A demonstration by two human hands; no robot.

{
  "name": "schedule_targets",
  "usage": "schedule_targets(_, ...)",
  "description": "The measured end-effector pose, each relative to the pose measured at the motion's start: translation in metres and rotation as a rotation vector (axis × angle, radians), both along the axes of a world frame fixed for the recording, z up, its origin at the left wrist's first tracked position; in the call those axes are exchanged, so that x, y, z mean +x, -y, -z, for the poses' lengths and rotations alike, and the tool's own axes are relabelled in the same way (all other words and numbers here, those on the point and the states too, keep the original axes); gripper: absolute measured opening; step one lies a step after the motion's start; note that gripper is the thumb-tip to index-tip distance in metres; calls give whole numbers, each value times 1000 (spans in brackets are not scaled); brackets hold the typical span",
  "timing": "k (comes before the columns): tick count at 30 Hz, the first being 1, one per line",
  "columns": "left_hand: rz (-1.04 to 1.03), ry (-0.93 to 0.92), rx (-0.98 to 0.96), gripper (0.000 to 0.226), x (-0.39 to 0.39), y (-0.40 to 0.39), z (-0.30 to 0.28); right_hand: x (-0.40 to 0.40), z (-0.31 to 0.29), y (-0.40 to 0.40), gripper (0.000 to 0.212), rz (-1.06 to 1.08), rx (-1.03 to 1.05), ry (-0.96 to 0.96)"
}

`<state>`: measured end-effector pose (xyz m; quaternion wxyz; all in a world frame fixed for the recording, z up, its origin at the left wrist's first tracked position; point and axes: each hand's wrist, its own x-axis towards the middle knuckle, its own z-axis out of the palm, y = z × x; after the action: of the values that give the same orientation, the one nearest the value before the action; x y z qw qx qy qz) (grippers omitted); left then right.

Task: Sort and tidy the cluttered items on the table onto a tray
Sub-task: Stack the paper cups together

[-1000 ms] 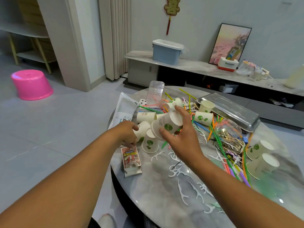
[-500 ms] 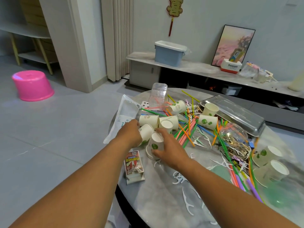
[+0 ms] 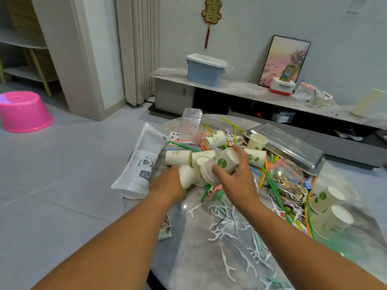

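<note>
Step in hand, as judged: gathering the paper cups into one nested stack before anything goes to the tray. The right hand (image 3: 236, 181) holds a stack of cups (image 3: 219, 166) on its side, thumb under and fingers (image 3: 240, 151) curled over the top, raised just above the desk (image 3: 209, 258). The left hand (image 3: 167, 185) sits at the left edge of the desk with its fingers against a single cup (image 3: 187, 175) lying tipped beside the stack; whether they curl round it or only press on it I cannot tell, since the cup hides the fingertips. Next move probably calls for lining that cup's mouth up with the stack's open end and sliding it in straight, as thin paper rims buckle if forced askew. The tray (image 3: 287, 147) lies at the far right edge, metal, well apart from both hands. More loose cups lie on their sides just beyond the stack (image 3: 178, 157), one stands by the tray (image 3: 256, 141), and two lie at the right edge (image 3: 328, 198). In the way between hands and tray: a tangle of coloured straws (image 3: 274, 189), a clear bowl (image 3: 285, 171) and scattered white floss picks (image 3: 228, 266) over the near side. A plastic bag (image 3: 144, 162) overhangs the left edge.
</note>
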<state>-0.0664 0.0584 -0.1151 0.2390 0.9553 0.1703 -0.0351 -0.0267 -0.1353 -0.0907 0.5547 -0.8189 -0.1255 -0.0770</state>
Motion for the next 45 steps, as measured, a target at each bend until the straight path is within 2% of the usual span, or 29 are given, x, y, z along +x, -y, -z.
schedule_targets(3, -25, 0, 32, 74, 3, -2, -12, 4, -5, 10, 79, 48, 54, -6)
schedule_targets(8, -43, -25, -253, 70, 6, -22, -31, 20, -19, 7, 76, 78, 65, 58)
schedule_targets(11, -81, 9, -350, 55, 8, -31, -40, 40, -27, -10, 76, 19, -87, 119)
schedule_targets(14, -134, 106, -426, 51, 12, -34, -49, 51, -20, -28, 76, -59, -297, 135)
schedule_targets(20, -202, 197, -489, 45, 15, -35, -56, 56, 16, -41, 82, -212, -535, -80)
schedule_targets(23, -261, 349, -592, 52, 16, -33, -69, 49, 29, -39, 84, -239, -481, -91)
schedule_targets(27, -234, 539, -743, 37, 19, -25, -87, 40, 33, -41, 88, -255, -303, -99)
schedule_targets(29, -151, 534, -720, 20, 19, -19, -87, 35, 34, -41, 97, -284, -256, -138)
schedule_targets(30, -111, 510, -687, 25, 20, -16, -83, 34, 35, -41, 103, -302, -246, -163)
schedule_targets(33, -56, 452, -542, 60, 26, -8, -71, 32, 38, -35, 113, -373, -219, -207)
schedule_targets(39, 5, 472, -308, 67, 32, 1, -71, 37, 36, -22, 106, -486, -233, -237)
schedule_targets(41, -14, 488, -271, 68, 33, 2, -71, 40, 32, -23, 96, -435, -292, -178)
schedule_targets(45, 1, 520, -255, 62, 35, 2, -67, 61, 25, -26, 74, -116, -464, -13)
